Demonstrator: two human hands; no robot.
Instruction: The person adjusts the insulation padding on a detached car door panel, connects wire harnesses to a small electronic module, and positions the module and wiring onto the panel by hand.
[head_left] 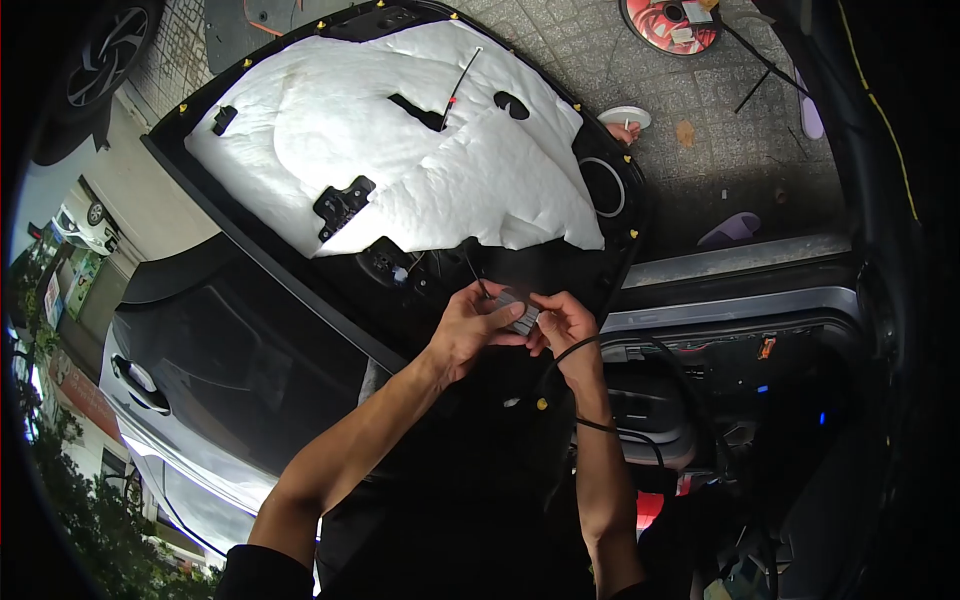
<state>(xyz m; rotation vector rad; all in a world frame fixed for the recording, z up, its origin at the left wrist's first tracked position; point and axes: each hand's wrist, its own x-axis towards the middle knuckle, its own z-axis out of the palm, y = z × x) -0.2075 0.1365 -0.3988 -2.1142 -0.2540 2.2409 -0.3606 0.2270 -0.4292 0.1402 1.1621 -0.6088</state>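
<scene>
My left hand (468, 325) is closed round a small grey ribbed piece (522, 314), its thumb lying across the top. From the other side, my right hand (566, 326) pinches the right edge of that piece with thumb and fingers. What the piece is exactly, I cannot make out. A thin black wire (476, 272) reaches down to it from the door panel. Just beyond my hands lies the inner face of a black door panel (270, 250), largely covered by white fibre padding (340, 120). A black cable (640, 342) passes over my right wrist.
To the left stands a dark grey car door (240, 350). A door sill (740, 262) and the car's interior are at right. On the paving lie a red reel (672, 22) and a purple slipper (732, 229). Part of another person's hand or foot (624, 131) shows beyond the panel.
</scene>
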